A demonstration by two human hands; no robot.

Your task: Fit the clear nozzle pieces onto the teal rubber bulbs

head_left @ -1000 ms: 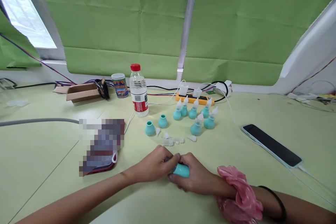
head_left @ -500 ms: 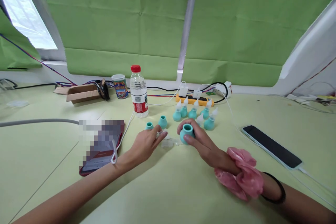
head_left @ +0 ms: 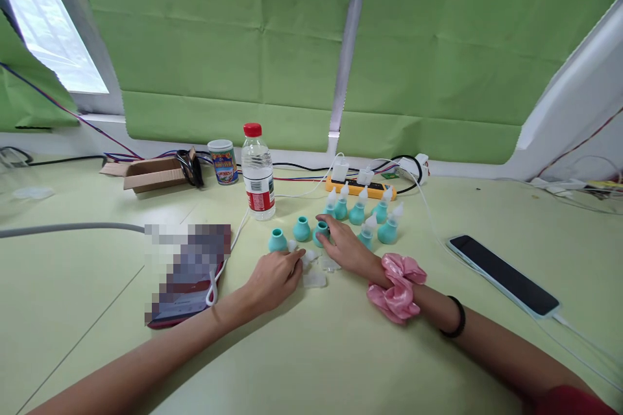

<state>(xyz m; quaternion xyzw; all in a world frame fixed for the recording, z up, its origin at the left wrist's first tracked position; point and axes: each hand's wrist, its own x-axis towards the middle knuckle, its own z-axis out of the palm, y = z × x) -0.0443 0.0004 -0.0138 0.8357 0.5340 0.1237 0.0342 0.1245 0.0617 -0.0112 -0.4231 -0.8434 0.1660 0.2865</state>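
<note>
My right hand (head_left: 346, 243) has its fingers wrapped round a teal rubber bulb (head_left: 320, 238) with an open neck, upright at table level. My left hand (head_left: 275, 277) is closed, its fingers curled and fingertips at a small clear plastic piece (head_left: 310, 255); what it pinches is hidden. More clear plastic parts lie between the hands, among them a flat one (head_left: 315, 281). Two other open-necked bulbs, a near one (head_left: 277, 241) and a farther one (head_left: 302, 229), stand beyond my left hand. Several bulbs with clear nozzles fitted (head_left: 388, 230) stand beyond my right hand.
A water bottle (head_left: 259, 181) and a can (head_left: 223, 162) stand at the back, beside an open cardboard box (head_left: 156, 174). Behind the bulbs lies a yellow power strip (head_left: 372, 191) with cables. One phone (head_left: 503, 275) lies right, a partly blurred one (head_left: 187, 292) left.
My right hand has moved left and away from me, bringing the bulb down beside the other open bulbs. My left hand has drawn slightly back toward me, and its clear piece is lower.
</note>
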